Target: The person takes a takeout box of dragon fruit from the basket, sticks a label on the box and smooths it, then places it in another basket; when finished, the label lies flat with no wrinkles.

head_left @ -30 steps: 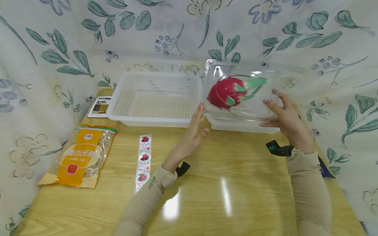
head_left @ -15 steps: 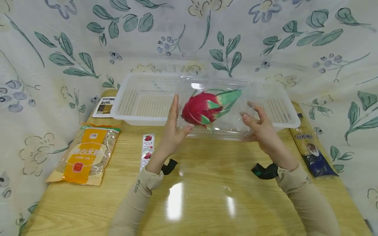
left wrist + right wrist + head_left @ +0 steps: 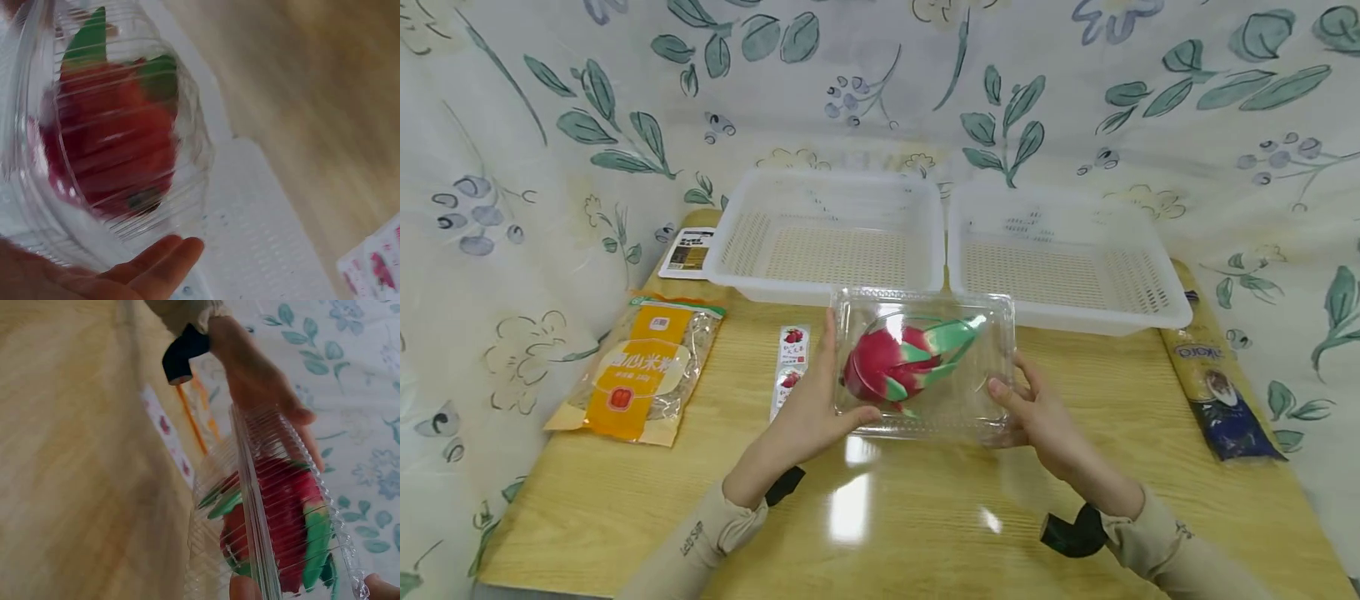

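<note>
Left hand [image 3: 811, 417] against box [image 3: 976, 371] (fruit [image 3: 898, 360] inside)

Head view: high, facing forward and down, wide over table [image 3: 925, 521] and patterned cloth [image 3: 880, 104]. Left wrist: close, at clear box's [image 3: 981, 358] left end. Right wrist: close, opposite end, facing left hand [image 3: 265, 384]. All three share the box.

The left arm [image 3: 688, 540] reaches in from the near left, the right arm [image 3: 1183, 557] from the near right, both angled inward. The left hand [image 3: 803, 423] and right hand [image 3: 1051, 427] grip from 2 opposite sides, the left thumb [image 3: 856, 417] pointing right.
</note>
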### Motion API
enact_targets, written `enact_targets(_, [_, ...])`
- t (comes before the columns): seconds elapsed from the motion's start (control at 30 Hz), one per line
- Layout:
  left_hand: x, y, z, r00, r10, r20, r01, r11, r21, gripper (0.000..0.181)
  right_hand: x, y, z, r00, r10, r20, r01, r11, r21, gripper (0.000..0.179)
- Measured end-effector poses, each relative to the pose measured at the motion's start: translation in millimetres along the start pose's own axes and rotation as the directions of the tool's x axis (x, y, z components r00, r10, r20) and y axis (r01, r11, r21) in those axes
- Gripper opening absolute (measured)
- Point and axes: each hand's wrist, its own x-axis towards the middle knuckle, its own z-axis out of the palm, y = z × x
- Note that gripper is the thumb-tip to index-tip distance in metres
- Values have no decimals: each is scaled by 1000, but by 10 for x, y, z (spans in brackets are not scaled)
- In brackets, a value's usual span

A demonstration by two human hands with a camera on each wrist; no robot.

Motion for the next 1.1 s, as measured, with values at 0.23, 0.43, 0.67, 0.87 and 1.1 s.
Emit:
enact_targets(0.23, [-72, -118, 96, 984, -90, 156, 92, 996, -9, 141, -6, 199, 5, 999, 44, 10, -44, 999, -13, 66])
enact_targets(0.43, [9, -171, 141, 975, -101, 196, 109, 994, -30, 144, 33, 286, -22, 998, 70, 5, -70, 998, -3, 70])
enact_targets(0.67, [50, -163, 150, 968, -125, 217, 132, 991, -16, 140, 103, 338, -89, 996, 72, 48, -68, 995, -70, 69])
enact_targets(0.87, [75, -142, 166, 961, -149, 234, 153, 988, 1, 136, 171, 378, -110, 996, 92, 20, -84, 966, -243, 69])
enact_targets(1.1, [70, -187, 117, 952, -138, 274, 151, 988, -27, 130, 202, 414, -97, 998, 61, -36, -69, 934, -351, 67])
